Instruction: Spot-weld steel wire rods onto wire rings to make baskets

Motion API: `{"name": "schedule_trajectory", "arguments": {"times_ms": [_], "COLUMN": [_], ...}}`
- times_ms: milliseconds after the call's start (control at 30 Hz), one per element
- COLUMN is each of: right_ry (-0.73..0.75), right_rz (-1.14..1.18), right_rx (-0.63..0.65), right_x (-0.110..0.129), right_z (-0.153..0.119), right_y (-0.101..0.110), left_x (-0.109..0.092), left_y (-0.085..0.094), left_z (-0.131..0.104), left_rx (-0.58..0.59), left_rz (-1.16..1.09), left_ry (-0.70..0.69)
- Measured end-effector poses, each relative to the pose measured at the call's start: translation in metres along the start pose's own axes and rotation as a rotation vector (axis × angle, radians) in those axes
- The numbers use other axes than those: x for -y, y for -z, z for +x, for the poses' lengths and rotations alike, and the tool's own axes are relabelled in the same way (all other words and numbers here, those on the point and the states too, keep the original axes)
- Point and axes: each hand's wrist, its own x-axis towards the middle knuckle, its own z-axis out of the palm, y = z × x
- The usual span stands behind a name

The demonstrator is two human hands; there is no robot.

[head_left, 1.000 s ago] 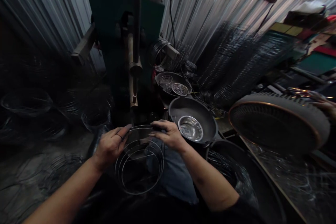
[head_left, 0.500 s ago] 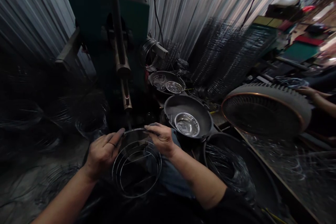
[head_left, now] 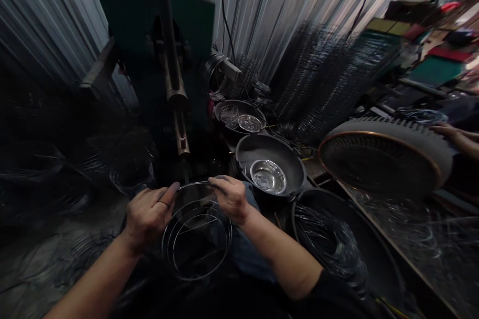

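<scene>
A round wire frame (head_left: 197, 277), made of thin metal rings joined by a few cross wires, hangs between my hands. My left hand (head_left: 149, 214) pinches its top rim at the left, with a dark ring on one finger. At the right of the same rim, my right hand (head_left: 230, 197) grips with thumb and fingers closed. Just beyond the rim stands the copper-coloured lower tip (head_left: 183, 145) of a machine's vertical rod, apart from the wire as far as the dim light shows.
Right of my hands sits a black pan (head_left: 292, 159) holding a shiny metal bowl (head_left: 268, 177). Behind is another pan (head_left: 239, 104) with small wire parts. A wire coil (head_left: 337, 244) lies in a tub. A large fan (head_left: 381, 159) stands right, near another person's arm (head_left: 462, 139).
The whole view has shifted slightly, with the surroundings appearing a little further right. Both hands keep their hold on the wire frame, which looks almost unmoved.
</scene>
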Motion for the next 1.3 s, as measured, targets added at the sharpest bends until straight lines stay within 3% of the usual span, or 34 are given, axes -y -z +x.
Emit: {"name": "schedule_trajectory", "arguments": {"times_ms": [333,467,667,800,1033,1300], "right_ry": [0.086,0.073,-0.117,-0.21,-0.301,-0.319], "right_rz": [-0.124,-0.141,-0.272,-0.317,-0.286,-0.278], "right_rx": [-0.036,0.012,0.18,0.298,0.359,0.385], "right_x": [-0.001,-0.002,-0.007,-0.012,-0.016,-0.016], "right_z": [-0.002,0.019,0.085,0.115,0.141,0.159], "right_y": [-0.002,0.001,-0.003,-0.007,-0.007,-0.006], "left_x": [-0.001,0.011,0.048,0.067,0.083,0.095], "left_y": [0.0,-0.003,-0.025,-0.039,-0.038,-0.038], "left_z": [0.0,0.013,0.034,0.042,0.07,0.085], "left_rx": [-0.011,-0.015,0.109,0.195,0.448,0.544], "left_rz": [0.007,0.018,-0.056,-0.208,-0.249,-0.3], "left_ry": [-0.072,-0.038,0.245,0.43,0.731,0.806]}}
